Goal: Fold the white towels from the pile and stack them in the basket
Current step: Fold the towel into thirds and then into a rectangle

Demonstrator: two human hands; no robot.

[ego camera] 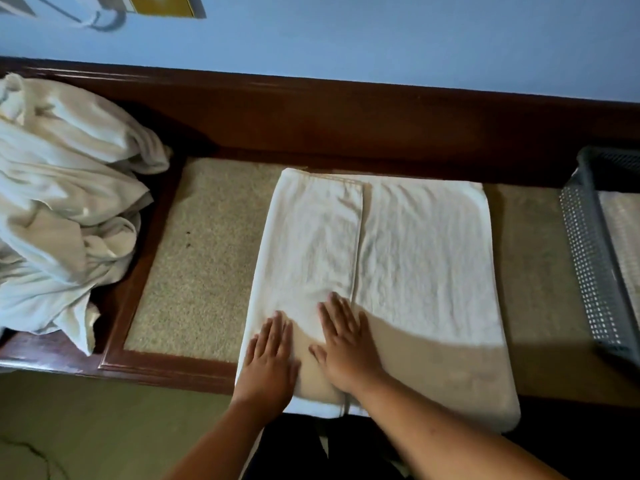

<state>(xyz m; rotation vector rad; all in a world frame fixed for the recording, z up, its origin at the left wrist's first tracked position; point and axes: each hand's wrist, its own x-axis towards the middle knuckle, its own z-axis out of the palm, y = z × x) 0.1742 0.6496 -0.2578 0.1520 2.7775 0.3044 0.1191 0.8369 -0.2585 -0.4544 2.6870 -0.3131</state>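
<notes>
A white towel [422,258] lies flat on the bench in the middle of the view, its left third folded over so that an edge runs down its centre. My left hand [270,358] presses flat on the folded flap near the front edge. My right hand [346,348] lies flat beside it, fingers straight, at the flap's edge. The pile of crumpled white towels [65,209] is heaped at the left end of the bench. The grey perforated basket [588,268] stands at the right edge, with a pale towel partly visible inside.
The bench [201,258] has a beige carpeted top and a dark wooden frame [162,367], with a raised wooden back rail along a blue wall. Bare carpet shows between the pile and the towel. The towel's front edge overhangs the bench.
</notes>
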